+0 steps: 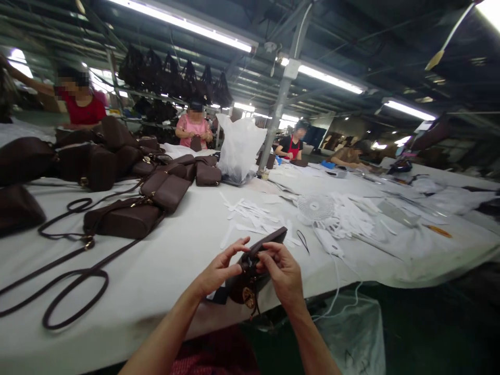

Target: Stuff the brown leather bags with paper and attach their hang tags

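Observation:
Near the table's front edge, a small dark brown handbag [271, 238] lies tilted between my two hands. A round gold-coloured charm [248, 297] hangs at its near end, with a thin dark cord beside it. My left hand [219, 271] holds the bag's left side, its thumb and forefinger curved around the dark part near the opening. From the right, my right hand [284, 271] has its fingers bent and pinched at the same spot. The small part between my fingertips is too dark to make out. A dark tag or card [219, 296] sticks out below my left hand.
Brown bags [121, 216] with long straps pile up at left. White paper strips [250, 216], a white fan [315, 208] and a thin black loop [302, 241] lie beyond my hands. A plastic bag [240, 148] stands by a post. Several people work around the table.

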### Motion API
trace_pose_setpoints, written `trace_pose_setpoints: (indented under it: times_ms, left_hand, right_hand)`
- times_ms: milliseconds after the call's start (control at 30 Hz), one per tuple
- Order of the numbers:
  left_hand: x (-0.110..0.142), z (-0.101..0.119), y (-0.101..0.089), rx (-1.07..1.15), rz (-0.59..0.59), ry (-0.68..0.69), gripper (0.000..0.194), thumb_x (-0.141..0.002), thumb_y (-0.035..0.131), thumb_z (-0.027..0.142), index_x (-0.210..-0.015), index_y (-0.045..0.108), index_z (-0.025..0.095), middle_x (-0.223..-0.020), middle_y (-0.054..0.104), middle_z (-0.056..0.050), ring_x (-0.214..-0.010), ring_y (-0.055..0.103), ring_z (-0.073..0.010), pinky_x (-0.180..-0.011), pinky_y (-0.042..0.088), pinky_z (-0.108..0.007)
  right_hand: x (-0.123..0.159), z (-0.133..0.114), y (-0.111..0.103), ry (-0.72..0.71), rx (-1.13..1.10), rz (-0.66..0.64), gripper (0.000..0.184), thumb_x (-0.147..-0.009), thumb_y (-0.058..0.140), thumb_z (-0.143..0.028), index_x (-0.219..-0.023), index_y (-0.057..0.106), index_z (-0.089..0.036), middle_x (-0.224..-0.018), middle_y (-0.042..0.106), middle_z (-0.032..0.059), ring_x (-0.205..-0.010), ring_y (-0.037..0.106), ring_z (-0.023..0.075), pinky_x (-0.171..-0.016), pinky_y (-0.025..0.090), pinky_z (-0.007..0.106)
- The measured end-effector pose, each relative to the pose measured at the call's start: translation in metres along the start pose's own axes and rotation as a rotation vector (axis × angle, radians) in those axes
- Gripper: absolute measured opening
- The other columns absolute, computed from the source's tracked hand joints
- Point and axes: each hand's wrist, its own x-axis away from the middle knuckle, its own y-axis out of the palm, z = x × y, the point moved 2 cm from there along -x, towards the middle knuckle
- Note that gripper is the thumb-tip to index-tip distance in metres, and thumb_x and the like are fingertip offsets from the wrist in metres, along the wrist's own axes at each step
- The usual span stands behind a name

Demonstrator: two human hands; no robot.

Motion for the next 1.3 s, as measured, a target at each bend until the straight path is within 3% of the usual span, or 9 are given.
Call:
trace_pose_setpoints:
  times_ms: [100,233,500,600,733,900,1000,1167,1300]
  left_hand:
    - [-0.003,-0.006,0.02,0.019,-0.018,0.029,0.041,-0.09,0.05,0.03,-0.13,0.046,0.026,-0.152,0.033,-0.009,-0.14,0.031,-0.0251,-0.114,0.027,-0.047]
    - [-0.009,-0.012,0.037,-0.1,0.183,0.089,0.033,-0.09,0.045,0.029,-0.122,0.046,0.023,-0.141,0.043,-0.009,-0.132,0.04,-0.0231,-0.113,0.031,-0.043]
    - [-0.009,-0.013,0.034,-0.184,0.196,0.109,0.026,-0.088,0.049,0.032,-0.111,0.052,0.02,-0.131,0.047,-0.01,-0.128,0.041,-0.0247,-0.111,0.031,-0.041]
    - [-0.011,-0.014,0.033,-0.207,0.162,0.117,0.028,-0.088,0.05,0.034,-0.112,0.054,0.02,-0.133,0.046,-0.01,-0.129,0.04,-0.0257,-0.112,0.028,-0.042]
    - [-0.017,-0.013,0.032,-0.248,0.158,0.113,0.026,-0.088,0.05,0.031,-0.111,0.056,0.021,-0.132,0.048,-0.009,-0.127,0.041,-0.0258,-0.112,0.026,-0.043]
    - [-0.02,-0.009,0.032,-0.232,0.171,0.079,0.024,-0.086,0.05,0.029,-0.108,0.057,0.021,-0.128,0.051,-0.009,-0.124,0.044,-0.0257,-0.11,0.028,-0.043]
    - [-0.017,-0.011,0.032,-0.231,0.188,0.069,0.026,-0.085,0.052,0.03,-0.109,0.058,0.021,-0.128,0.052,-0.009,-0.124,0.045,-0.0264,-0.11,0.028,-0.045]
    - [-0.011,-0.022,0.038,-0.162,0.25,0.089,0.038,-0.089,0.049,0.036,-0.124,0.057,0.021,-0.138,0.05,-0.009,-0.13,0.042,-0.0267,-0.113,0.027,-0.045]
    - [-0.005,-0.029,0.043,-0.171,0.295,0.08,0.048,-0.095,0.038,0.037,-0.14,0.042,0.022,-0.147,0.041,-0.009,-0.137,0.035,-0.0261,-0.116,0.021,-0.048]
  right_hand:
    - [-0.005,-0.011,0.0,0.074,-0.069,-0.053,0.031,-0.076,0.071,-0.041,-0.093,0.058,-0.019,-0.059,0.062,-0.0044,-0.049,0.061,0.0124,-0.049,0.055,0.023]
    - [-0.006,-0.019,0.005,0.141,-0.106,-0.096,0.032,-0.073,0.071,-0.044,-0.087,0.057,-0.018,-0.054,0.061,-0.0051,-0.045,0.059,0.0114,-0.047,0.053,0.022]
    - [-0.012,-0.026,-0.004,0.197,-0.053,-0.219,0.038,-0.07,0.07,-0.042,-0.096,0.058,-0.017,-0.055,0.061,-0.005,-0.046,0.06,0.0119,-0.048,0.052,0.023]
    - [-0.019,-0.036,-0.012,0.126,0.088,-0.229,0.04,-0.072,0.066,-0.038,-0.106,0.058,-0.019,-0.06,0.06,-0.006,-0.051,0.061,0.0134,-0.047,0.049,0.023]
    - [-0.024,-0.051,-0.016,-0.083,0.451,-0.204,0.029,-0.076,0.059,-0.026,-0.105,0.065,-0.022,-0.063,0.06,-0.005,-0.057,0.058,0.0124,-0.06,0.048,0.025]
    - [-0.032,-0.052,-0.019,-0.113,0.633,-0.158,0.032,-0.076,0.059,-0.025,-0.107,0.063,-0.023,-0.063,0.061,-0.0048,-0.059,0.056,0.0138,-0.063,0.045,0.027]
    - [-0.038,-0.049,-0.022,-0.061,0.563,-0.184,0.033,-0.073,0.062,-0.026,-0.106,0.059,-0.021,-0.059,0.06,-0.0058,-0.057,0.057,0.0136,-0.059,0.044,0.026]
    - [-0.033,-0.037,-0.014,0.262,0.148,-0.378,0.034,-0.07,0.068,-0.039,-0.093,0.055,-0.018,-0.055,0.057,-0.0066,-0.044,0.054,0.0107,-0.041,0.039,0.019]
    - [-0.02,-0.03,-0.004,0.337,-0.065,-0.344,0.038,-0.068,0.074,-0.046,-0.087,0.058,-0.017,-0.058,0.059,-0.0048,-0.047,0.055,0.0078,-0.045,0.044,0.017]
